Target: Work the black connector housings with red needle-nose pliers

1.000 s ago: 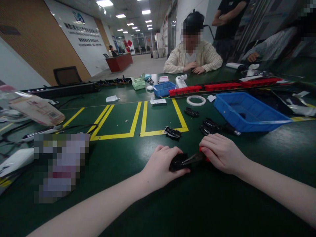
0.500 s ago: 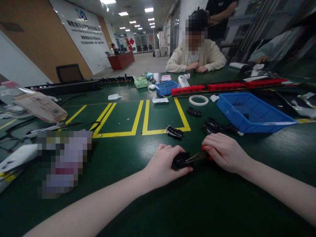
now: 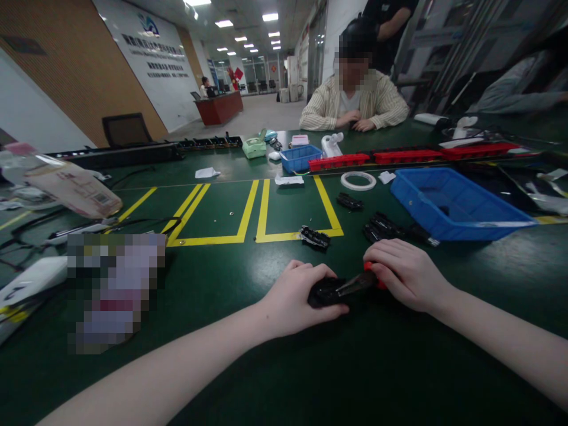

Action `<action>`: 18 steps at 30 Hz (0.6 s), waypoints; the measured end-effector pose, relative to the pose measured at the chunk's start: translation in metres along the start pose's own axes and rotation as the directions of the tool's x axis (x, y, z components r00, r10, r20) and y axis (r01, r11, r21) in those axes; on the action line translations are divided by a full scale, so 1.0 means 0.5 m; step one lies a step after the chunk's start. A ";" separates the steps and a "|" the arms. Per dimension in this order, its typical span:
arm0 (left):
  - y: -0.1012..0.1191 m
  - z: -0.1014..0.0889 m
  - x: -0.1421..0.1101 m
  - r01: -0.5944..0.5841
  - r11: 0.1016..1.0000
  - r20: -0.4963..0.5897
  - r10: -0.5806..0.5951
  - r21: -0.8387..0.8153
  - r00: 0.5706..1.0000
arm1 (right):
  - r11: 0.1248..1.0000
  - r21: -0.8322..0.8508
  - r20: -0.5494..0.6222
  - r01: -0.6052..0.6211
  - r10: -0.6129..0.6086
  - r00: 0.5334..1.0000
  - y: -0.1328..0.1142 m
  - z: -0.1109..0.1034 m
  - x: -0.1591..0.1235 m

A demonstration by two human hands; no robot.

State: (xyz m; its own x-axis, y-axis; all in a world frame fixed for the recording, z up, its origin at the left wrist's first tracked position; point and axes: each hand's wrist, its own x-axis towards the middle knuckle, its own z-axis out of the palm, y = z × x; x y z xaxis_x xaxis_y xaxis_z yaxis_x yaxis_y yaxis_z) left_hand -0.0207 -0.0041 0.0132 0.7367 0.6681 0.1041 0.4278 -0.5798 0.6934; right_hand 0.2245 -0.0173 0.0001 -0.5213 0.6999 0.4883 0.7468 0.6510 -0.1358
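My left hand (image 3: 297, 299) is closed around a black plastic part (image 3: 326, 293), thumb below and fingers above. In my right hand (image 3: 408, 275) is a pair of long-nose pliers (image 3: 355, 285) with red handles, mostly covered by the fingers. The jaws point left and their tip meets the black part; whether they grip it I cannot tell. A similar black part (image 3: 315, 238) lies just beyond my left hand on the yellow tape line. Further black parts (image 3: 381, 226) lie beyond my right hand, and one more (image 3: 350, 201) sits a little farther off.
A large blue bin (image 3: 461, 207) stands at the right, with a white tape roll (image 3: 358, 181) beside it. Red strips (image 3: 408, 156) and a small blue bin (image 3: 302, 158) are farther back. A bottle (image 3: 73, 186) lies at the left. Across the table (image 3: 213, 307) sits a person (image 3: 355, 106).
Both hands stay almost in place, still holding the black part and the pliers. The pliers' jaws have shifted very slightly. The view has moved a little.
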 end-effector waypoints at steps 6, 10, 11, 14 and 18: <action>0.001 -0.003 0.000 -0.002 0.999 0.023 0.003 -0.034 1.000 | 0.998 0.046 0.008 -0.033 0.033 0.999 0.003 -0.002 -0.002; 0.001 -0.003 0.000 0.000 1.000 0.017 0.000 -0.019 1.000 | 0.998 0.066 0.025 -0.022 0.021 0.999 0.001 -0.002 0.000; 0.002 -0.003 0.000 0.001 1.000 0.019 -0.001 -0.015 1.000 | 0.997 0.069 0.028 -0.021 0.019 0.999 0.000 -0.002 0.000; 0.003 -0.003 0.000 0.008 1.000 0.027 -0.007 -0.006 1.000 | 0.997 0.074 0.036 -0.019 0.016 0.999 -0.001 -0.003 0.000; 0.003 -0.003 0.000 0.007 1.000 0.028 -0.007 0.002 1.000 | 0.997 0.076 0.038 -0.001 -0.002 0.999 -0.004 -0.004 0.003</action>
State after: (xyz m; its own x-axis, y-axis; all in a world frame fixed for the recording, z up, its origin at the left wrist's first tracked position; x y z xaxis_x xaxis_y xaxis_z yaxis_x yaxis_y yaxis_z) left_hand -0.0208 -0.0041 0.0152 0.7479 0.6591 0.0794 0.4343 -0.5762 0.6924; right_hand 0.2230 -0.0184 0.0027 -0.5381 0.7091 0.4556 0.7136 0.6709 -0.2015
